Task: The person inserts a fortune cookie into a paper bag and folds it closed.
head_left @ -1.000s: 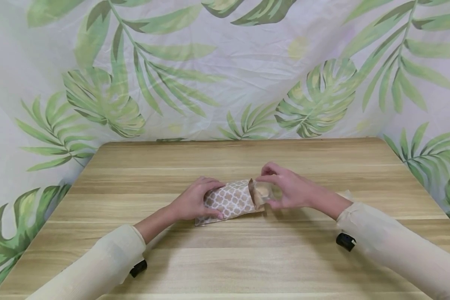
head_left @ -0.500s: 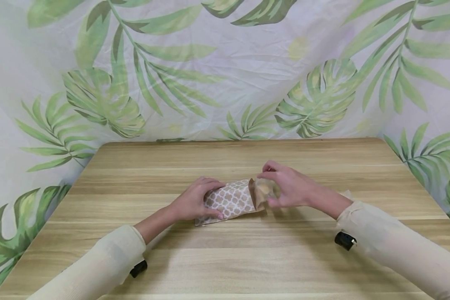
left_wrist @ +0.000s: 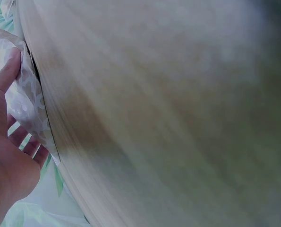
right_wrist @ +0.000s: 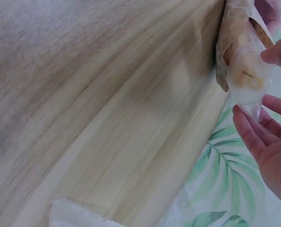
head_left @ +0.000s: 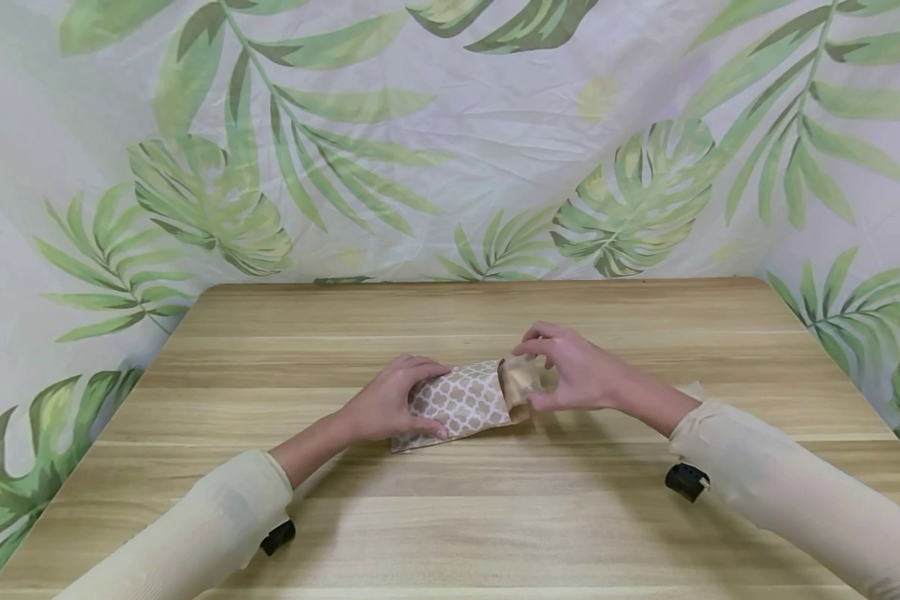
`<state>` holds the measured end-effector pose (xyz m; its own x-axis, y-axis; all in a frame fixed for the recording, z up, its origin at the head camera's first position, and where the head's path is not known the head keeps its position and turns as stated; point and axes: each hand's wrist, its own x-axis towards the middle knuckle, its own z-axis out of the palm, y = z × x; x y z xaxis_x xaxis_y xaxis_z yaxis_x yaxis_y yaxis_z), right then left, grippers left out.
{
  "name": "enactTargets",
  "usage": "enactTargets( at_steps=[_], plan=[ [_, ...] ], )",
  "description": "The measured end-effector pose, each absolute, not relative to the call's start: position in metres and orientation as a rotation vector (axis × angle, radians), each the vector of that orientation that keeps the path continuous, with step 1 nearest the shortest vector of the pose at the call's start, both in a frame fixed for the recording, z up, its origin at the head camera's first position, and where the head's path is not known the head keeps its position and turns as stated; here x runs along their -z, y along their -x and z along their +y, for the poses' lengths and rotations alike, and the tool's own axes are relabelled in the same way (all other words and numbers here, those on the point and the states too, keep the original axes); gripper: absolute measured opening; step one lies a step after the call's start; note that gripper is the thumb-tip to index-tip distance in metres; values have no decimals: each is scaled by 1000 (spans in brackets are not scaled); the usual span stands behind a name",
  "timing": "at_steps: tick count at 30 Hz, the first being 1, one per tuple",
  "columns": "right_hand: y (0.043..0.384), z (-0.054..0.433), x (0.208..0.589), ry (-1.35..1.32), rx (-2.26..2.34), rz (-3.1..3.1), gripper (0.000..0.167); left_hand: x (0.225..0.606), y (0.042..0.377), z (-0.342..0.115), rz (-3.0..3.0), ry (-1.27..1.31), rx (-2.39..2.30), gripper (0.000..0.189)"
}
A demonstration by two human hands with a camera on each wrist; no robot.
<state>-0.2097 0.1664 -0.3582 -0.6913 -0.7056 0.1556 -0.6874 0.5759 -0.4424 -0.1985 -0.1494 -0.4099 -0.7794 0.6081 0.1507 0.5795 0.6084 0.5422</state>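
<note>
A brown paper bag [head_left: 468, 398] with a white lattice print lies on its side at mid-table, its mouth facing right. My left hand [head_left: 390, 400] holds its closed end, thumb along the near side and fingers over the far side; the left wrist view shows the thumb pressed on the bag [left_wrist: 29, 101]. At the mouth, my right hand [head_left: 581, 367] pinches a translucent packet [right_wrist: 246, 78] with a pale yellowish piece inside and small dark print. In the right wrist view, thumb and fingertips are on the packet's edges, and its inner end sits within the bag's opening.
A clear plastic wrapper with a serrated edge [right_wrist: 79, 215] lies on the wooden table [head_left: 465, 533], partly behind my right wrist in the head view. Black wrist cameras hang under both sleeves. A leaf-printed cloth [head_left: 435, 167] stands behind the table's far edge.
My right hand has shifted slightly at the bag's mouth, its fingers regripping, and the packet has turned and sits closer into the opening. My left hand and the bag stay in place.
</note>
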Motion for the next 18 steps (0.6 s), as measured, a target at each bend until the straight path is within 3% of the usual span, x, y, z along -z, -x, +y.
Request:
enactTargets(
  at_steps=[8, 18],
  plan=[
    [208, 167, 360, 1155, 618, 2827, 54, 410, 198, -150, 2769, -1027, -909, 89],
    [212, 164, 359, 1141, 977, 2713, 48, 410, 198, -149, 2767, -1018, -913, 89]
  ],
)
